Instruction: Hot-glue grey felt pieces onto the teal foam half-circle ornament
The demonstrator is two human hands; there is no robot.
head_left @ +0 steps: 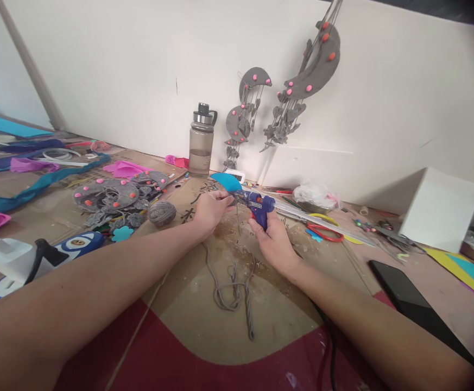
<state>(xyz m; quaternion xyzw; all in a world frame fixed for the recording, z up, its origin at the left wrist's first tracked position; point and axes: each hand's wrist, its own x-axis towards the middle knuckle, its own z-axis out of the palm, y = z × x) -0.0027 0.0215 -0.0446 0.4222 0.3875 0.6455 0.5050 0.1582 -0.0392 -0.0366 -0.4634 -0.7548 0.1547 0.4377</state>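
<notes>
My right hand (276, 244) is wrapped round the grip of a blue hot glue gun (263, 205), with a long clear glue stick (322, 219) poking out of its back. The gun's nozzle points left, toward the fingers of my left hand (211, 213). Those fingers are pinched at the lower edge of a bright blue curved piece (227, 181), perhaps felt or foam. Whether nozzle and piece touch, I cannot tell. Grey yarn (225, 304) lies in loose loops on the cardboard (196, 326) below my hands. A ball of grey yarn (162, 213) sits left of my left hand.
Behind stands a water bottle (201, 144); grey moon-shaped hangings (322, 65) hang against the white wall. More grey pieces (106, 195) and a blue-white tape dispenser (74, 247) lie left. Right are red-handled scissors (326, 232), a phone (408, 298) and a white block (440, 209).
</notes>
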